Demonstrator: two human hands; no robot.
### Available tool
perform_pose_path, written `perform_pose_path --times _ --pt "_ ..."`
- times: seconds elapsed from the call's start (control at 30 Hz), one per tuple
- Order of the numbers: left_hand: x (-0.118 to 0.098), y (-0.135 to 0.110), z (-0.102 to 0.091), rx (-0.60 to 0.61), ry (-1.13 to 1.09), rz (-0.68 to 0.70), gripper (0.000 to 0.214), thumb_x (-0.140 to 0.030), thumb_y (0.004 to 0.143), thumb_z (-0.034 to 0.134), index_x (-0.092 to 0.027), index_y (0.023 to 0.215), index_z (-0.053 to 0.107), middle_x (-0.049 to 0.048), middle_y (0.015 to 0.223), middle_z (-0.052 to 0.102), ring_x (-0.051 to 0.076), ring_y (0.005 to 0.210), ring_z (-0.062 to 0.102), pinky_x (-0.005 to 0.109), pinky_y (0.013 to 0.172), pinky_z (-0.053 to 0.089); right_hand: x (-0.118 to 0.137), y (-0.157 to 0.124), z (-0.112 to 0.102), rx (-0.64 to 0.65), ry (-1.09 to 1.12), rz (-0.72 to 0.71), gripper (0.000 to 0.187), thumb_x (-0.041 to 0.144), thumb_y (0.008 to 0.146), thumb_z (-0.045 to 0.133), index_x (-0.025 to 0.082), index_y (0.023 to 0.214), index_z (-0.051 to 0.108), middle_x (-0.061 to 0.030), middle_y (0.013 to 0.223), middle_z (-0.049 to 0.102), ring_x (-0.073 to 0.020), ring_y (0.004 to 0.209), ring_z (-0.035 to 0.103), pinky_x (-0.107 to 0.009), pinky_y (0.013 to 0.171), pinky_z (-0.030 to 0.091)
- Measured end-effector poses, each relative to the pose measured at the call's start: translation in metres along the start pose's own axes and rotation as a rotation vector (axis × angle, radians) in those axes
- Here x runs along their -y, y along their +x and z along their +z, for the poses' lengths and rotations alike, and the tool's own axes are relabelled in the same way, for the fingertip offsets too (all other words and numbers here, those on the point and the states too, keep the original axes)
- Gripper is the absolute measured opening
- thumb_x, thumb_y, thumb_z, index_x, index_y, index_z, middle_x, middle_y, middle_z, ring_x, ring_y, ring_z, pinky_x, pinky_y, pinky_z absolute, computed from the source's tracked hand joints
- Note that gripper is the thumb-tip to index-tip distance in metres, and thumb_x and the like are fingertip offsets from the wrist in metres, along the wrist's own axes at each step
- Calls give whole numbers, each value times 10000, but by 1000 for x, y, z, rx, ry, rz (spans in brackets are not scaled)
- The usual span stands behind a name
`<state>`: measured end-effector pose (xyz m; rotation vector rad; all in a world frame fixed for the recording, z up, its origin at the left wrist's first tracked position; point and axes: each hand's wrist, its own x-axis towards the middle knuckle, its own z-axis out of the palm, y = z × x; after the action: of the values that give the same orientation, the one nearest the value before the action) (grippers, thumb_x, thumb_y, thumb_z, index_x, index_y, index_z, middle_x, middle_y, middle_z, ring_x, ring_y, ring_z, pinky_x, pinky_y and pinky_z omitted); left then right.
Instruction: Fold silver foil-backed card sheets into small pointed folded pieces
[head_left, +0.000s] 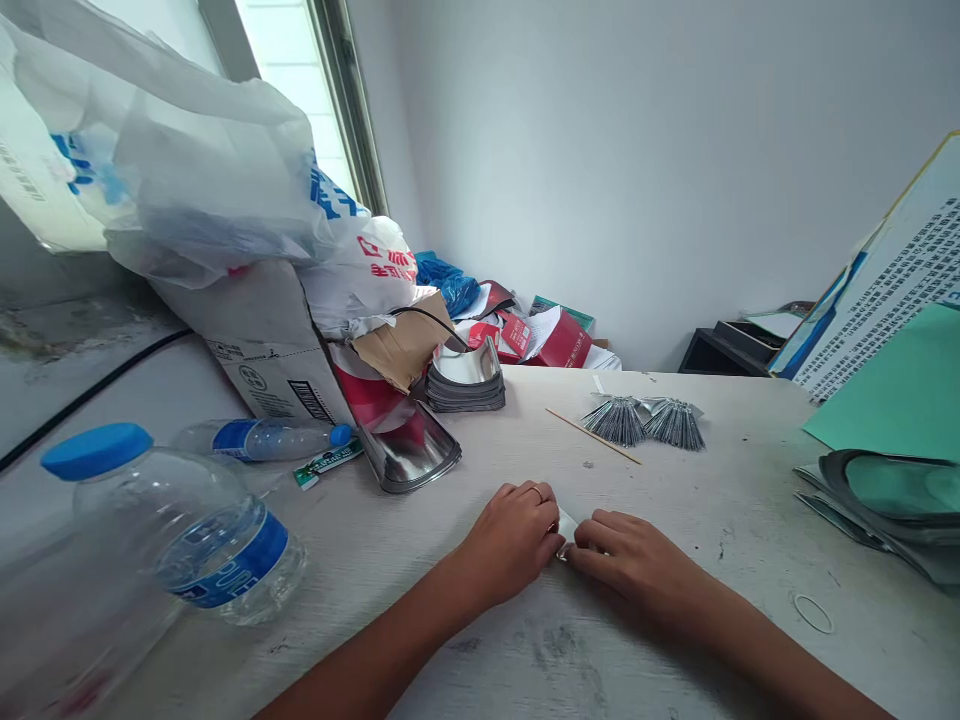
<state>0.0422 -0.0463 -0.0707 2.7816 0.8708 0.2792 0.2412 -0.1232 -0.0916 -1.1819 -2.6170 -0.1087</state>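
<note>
Both my hands rest close together on the white table (675, 480). My left hand (514, 535) and my right hand (630, 555) have their fingers curled and pinched onto a small silvery folded piece (566, 526) between them, pressing it on the tabletop. Most of the piece is hidden under my fingers. Farther back lie two fanned stacks of folded silver pieces (643, 421) and a thin wooden stick (592, 436).
Two water bottles (180, 530) (262, 438) lie at the left, by a cardboard box (262, 345) under plastic bags (187, 170). Curved shiny sheets (409, 450) and a stack of them (465, 385) sit behind. Green paper (892, 400), grey sheets (885, 500) and a rubber band (814, 612) are at right.
</note>
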Motion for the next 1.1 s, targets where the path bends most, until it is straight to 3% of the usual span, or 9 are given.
perform_pose_path --times 0.2,0.53,0.73,1.1 --pt "1 4 7 -32 -29 -73 72 -192 853 687 -193 851 614 -1 1031 646 179 971 590 322 827 412 2 1 0 -9 64 -9 217 48 935 421 184 940 590 -39 853 611 -169 740 485 -311 645 332" --pt "0 2 4 2 -101 -125 115 -229 854 713 -204 873 603 -21 1008 624 170 963 574 325 860 393 -3 3 -1 4 461 290 142 166 954 481 197 890 604 -23 897 644 -154 802 588 -275 731 438" --pt "-1 1 1 28 -111 -127 155 -231 838 739 -208 882 593 -16 1028 621 178 976 578 323 880 397 -8 4 4 23 461 508 189 320 953 545 197 828 614 -4 812 672 -159 753 601 -266 668 402" --pt "-1 0 -2 23 -148 -114 106 -172 842 700 -222 900 627 -6 1041 632 187 1009 585 347 931 415 -8 7 5 35 350 648 289 394 943 550 200 732 591 -5 747 666 -163 681 578 -268 584 316"
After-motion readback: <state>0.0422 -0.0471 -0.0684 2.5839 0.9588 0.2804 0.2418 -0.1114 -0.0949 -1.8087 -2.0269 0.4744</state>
